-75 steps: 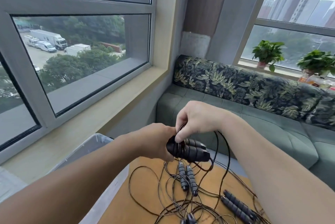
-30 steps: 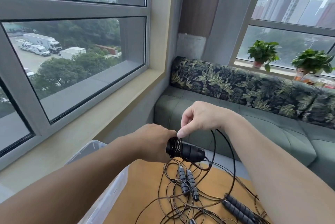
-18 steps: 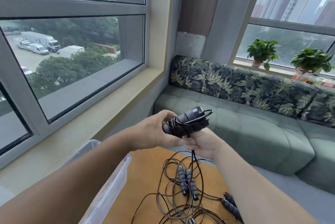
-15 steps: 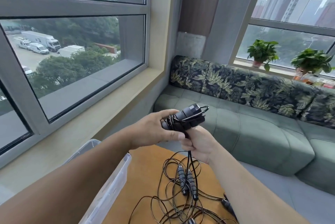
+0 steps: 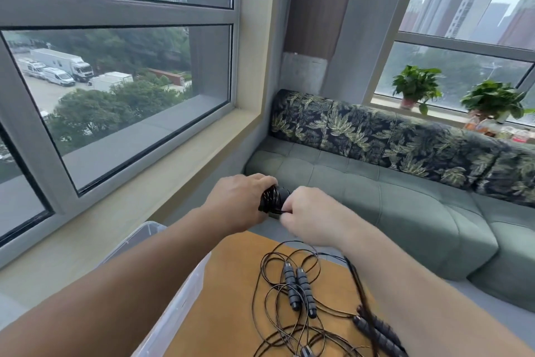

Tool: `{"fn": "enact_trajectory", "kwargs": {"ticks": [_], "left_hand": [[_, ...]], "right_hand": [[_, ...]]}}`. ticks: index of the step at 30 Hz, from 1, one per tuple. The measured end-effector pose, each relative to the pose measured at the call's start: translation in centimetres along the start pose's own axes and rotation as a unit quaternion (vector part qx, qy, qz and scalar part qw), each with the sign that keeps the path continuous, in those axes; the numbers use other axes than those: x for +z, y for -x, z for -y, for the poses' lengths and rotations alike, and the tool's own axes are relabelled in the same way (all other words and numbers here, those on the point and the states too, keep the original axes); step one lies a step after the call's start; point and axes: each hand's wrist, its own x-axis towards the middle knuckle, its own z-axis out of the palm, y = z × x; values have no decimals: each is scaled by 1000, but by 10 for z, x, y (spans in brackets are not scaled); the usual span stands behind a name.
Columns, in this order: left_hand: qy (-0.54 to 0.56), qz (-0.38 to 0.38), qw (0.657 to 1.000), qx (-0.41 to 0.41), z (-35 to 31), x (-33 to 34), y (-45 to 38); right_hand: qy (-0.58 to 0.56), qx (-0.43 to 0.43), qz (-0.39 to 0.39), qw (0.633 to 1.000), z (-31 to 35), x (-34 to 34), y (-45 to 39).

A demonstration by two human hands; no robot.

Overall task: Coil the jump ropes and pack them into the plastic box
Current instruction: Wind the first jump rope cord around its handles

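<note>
My left hand (image 5: 240,203) grips a pair of black jump rope handles (image 5: 273,199) with thin black cord wound around them, held in the air above the far edge of the wooden table (image 5: 228,298). My right hand (image 5: 311,215) is closed on the cord right beside the handles. A loose strand trails from under my right wrist down to the table. More jump ropes lie tangled there: a grey-handled pair (image 5: 298,287) in the middle and a black-handled pair (image 5: 376,333) at the right. The clear plastic box (image 5: 170,304) stands left of the table, mostly hidden by my left arm.
A green sofa (image 5: 405,206) with leaf-print back cushions runs behind and right of the table. A wide window sill (image 5: 144,197) lies to the left. Two potted plants (image 5: 417,87) stand on the far sill.
My hands dropped lower with the wrapped handles. My right hand moved from below the bundle to beside it, pulling the cord over it. The hanging length of cord has shortened.
</note>
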Motion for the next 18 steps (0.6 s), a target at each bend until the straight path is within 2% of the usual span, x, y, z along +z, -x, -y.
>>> {"fn": "enact_trajectory", "kwargs": {"ticks": [3,5,8,11,14,18], "left_hand": [[-14,3,999,45,0,-2,0],[14,17,998,63,0,-5,2],[95,64,991,73,-4,-10,11],[188,89,976,70,-7,-16,16],[283,92,953,64,-6,-19,17],[410,91,906,45,-9,-18,16]], "right_hand": [[47,-24,-10,999,2,-27,0],[30,-40,7,999,0,-48,0],[-69,-71,78,992,-10,-70,-5],[-184,-63,121,973,-32,-64,-19],[-326,-55,136,934,-50,-48,-29],[-549,-24,118,827,-58,-26,-36]]}}
